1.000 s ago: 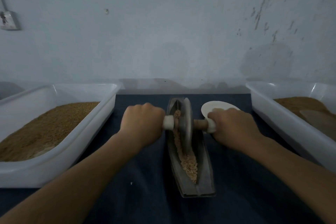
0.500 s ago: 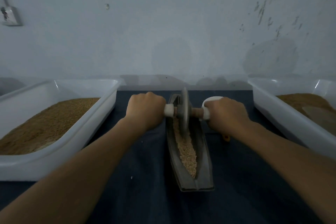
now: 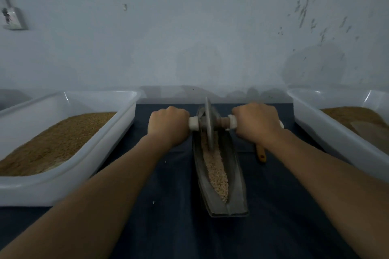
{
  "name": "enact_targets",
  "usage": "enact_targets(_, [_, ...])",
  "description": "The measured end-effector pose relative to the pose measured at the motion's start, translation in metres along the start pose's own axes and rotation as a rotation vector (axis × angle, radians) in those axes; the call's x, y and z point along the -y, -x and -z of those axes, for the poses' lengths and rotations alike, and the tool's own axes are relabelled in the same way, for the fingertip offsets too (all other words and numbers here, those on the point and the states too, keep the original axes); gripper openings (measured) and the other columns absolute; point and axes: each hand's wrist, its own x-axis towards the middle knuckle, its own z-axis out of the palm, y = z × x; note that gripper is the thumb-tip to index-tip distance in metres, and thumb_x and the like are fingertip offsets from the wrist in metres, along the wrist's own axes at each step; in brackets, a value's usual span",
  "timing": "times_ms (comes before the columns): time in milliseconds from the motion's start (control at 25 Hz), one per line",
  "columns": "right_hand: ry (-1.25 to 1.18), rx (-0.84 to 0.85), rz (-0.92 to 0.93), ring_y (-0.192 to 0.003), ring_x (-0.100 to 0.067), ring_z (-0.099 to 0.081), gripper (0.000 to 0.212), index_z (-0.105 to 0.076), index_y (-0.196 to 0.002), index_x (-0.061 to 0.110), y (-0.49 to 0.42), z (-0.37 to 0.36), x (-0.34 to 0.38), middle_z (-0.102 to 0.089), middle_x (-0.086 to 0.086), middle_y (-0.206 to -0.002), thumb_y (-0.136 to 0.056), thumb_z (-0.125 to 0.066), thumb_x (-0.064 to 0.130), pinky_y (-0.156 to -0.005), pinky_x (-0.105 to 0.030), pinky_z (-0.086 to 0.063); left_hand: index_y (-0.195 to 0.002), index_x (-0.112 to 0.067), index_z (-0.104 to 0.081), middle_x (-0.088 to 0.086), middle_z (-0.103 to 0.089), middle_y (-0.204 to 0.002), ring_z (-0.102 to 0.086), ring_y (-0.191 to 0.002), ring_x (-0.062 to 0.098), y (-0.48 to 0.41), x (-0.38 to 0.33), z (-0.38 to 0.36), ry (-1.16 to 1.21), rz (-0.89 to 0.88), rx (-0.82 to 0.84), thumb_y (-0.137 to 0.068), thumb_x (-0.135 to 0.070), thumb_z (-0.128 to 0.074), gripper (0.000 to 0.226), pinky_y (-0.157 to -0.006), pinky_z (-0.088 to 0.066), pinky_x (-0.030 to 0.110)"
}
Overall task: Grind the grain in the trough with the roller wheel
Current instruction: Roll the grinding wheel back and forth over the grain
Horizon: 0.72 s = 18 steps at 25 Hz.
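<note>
A narrow grey boat-shaped trough [image 3: 235, 176] lies lengthwise on the dark cloth, with a strip of pale grain [image 3: 216, 170] along its groove. The grey roller wheel [image 3: 208, 122] stands upright in the trough's far end. My left hand [image 3: 168, 127] grips the left end of its axle handle, and my right hand [image 3: 257, 123] grips the right end. White handle caps show beside the wheel on both sides.
A white tub [image 3: 69, 164] of brown grain stands on the left, another white tub [image 3: 336, 132] with brown grain on the right. A small wooden handle [image 3: 261, 153] lies under my right wrist. The wall is close behind the trough.
The wheel has rolled away from me, from the trough's middle to its far end, with both hands moving forward. More grain lies uncovered in the near part of the trough.
</note>
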Motion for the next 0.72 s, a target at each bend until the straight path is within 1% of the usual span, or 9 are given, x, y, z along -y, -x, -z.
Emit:
enact_targets(80, [-0.013,0.020,0.015,-0.072,-0.017,-0.052,0.014,-0.054,-0.086,0.033,0.017,0.000,-0.006,-0.056,0.008,-0.083,-0.084,-0.068,0.033,-0.056,-0.028,-0.033,-0.087,-0.025,-0.060,-0.002,-0.053,-0.077,-0.047,-0.063,0.020,0.011,0.002,0.006,-0.021,-0.052,0.000,-0.086,-0.028,-0.058,0.004,-0.058,-0.037,0.033])
enact_targets(120, [-0.029,-0.002,0.040,-0.068,-0.015,-0.052,0.017,-0.051,-0.081,0.034,0.034,-0.002,-0.011,-0.053,0.011,-0.079,-0.081,-0.068,0.036,-0.051,-0.027,-0.029,-0.080,-0.028,-0.057,-0.005,-0.049,-0.069,-0.041,-0.056,0.018,0.025,0.004,0.007,-0.026,-0.101,-0.064,-0.081,-0.031,-0.063,0.007,-0.053,-0.033,0.031])
enact_targets(200, [-0.030,-0.088,0.095,-0.052,-0.006,-0.041,0.024,-0.044,-0.072,0.037,0.072,-0.006,-0.017,-0.041,0.014,-0.063,-0.070,-0.067,0.044,-0.044,-0.022,-0.021,-0.065,-0.032,-0.046,-0.011,-0.026,-0.055,-0.022,-0.043,0.013,0.058,0.004,0.009,-0.064,-0.218,-0.208,-0.063,-0.034,-0.073,0.028,-0.045,-0.017,0.022])
enact_targets(280, [-0.010,-0.162,0.123,-0.045,0.000,-0.025,0.027,-0.039,-0.067,0.041,0.083,-0.005,-0.022,-0.028,0.017,-0.054,-0.061,-0.064,0.048,-0.044,-0.017,-0.011,-0.060,-0.033,-0.036,-0.012,-0.012,-0.054,-0.011,-0.041,0.011,0.064,0.008,0.012,-0.082,-0.233,-0.286,-0.052,-0.034,-0.076,0.040,-0.048,-0.007,0.017])
enact_targets(360, [0.008,-0.142,0.077,-0.048,-0.007,-0.036,0.025,-0.041,-0.068,0.037,0.064,-0.006,-0.015,-0.037,0.014,-0.058,-0.069,-0.064,0.044,-0.045,-0.020,-0.016,-0.065,-0.032,-0.033,-0.011,-0.017,-0.055,-0.019,-0.042,0.013,0.054,0.004,0.002,-0.114,-0.159,-0.215,-0.067,-0.032,-0.071,0.038,-0.045,-0.011,0.021])
enact_targets(440, [-0.056,-0.050,-0.016,-0.064,-0.016,-0.053,0.019,-0.047,-0.075,0.033,0.028,-0.011,-0.004,-0.050,0.010,-0.071,-0.081,-0.064,0.038,-0.049,-0.027,-0.025,-0.074,-0.027,-0.042,-0.006,-0.037,-0.062,-0.044,-0.054,0.022,0.023,-0.003,-0.004,-0.092,-0.055,-0.177,-0.084,-0.026,-0.059,0.020,-0.049,-0.028,0.029])
enact_targets(560, [-0.086,0.056,-0.053,-0.072,-0.018,-0.051,0.012,-0.053,-0.084,0.032,-0.005,-0.010,-0.001,-0.060,0.005,-0.085,-0.087,-0.064,0.036,-0.051,-0.029,-0.025,-0.088,-0.023,-0.060,0.000,-0.058,-0.079,-0.058,-0.070,0.026,-0.010,-0.007,0.002,-0.095,-0.045,-0.066,-0.089,-0.024,-0.057,0.003,-0.059,-0.037,0.034])
enact_targets(640, [-0.071,0.017,-0.022,-0.069,-0.017,-0.050,0.018,-0.047,-0.079,0.033,0.013,-0.013,-0.009,-0.059,0.007,-0.084,-0.084,-0.065,0.035,-0.050,-0.028,-0.026,-0.084,-0.025,-0.060,-0.003,-0.051,-0.071,-0.053,-0.061,0.022,0.002,0.000,0.004,-0.091,-0.107,-0.095,-0.083,-0.028,-0.063,0.005,-0.054,-0.034,0.032])
enact_targets(720, [-0.031,-0.118,0.082,-0.059,-0.017,-0.049,0.028,-0.037,-0.071,0.036,0.050,-0.019,-0.014,-0.045,0.011,-0.068,-0.073,-0.064,0.038,-0.046,-0.025,-0.022,-0.068,-0.028,-0.044,-0.010,-0.026,-0.057,-0.027,-0.043,0.014,0.036,0.006,0.003,-0.098,-0.223,-0.203,-0.066,-0.036,-0.072,0.029,-0.045,-0.016,0.023])
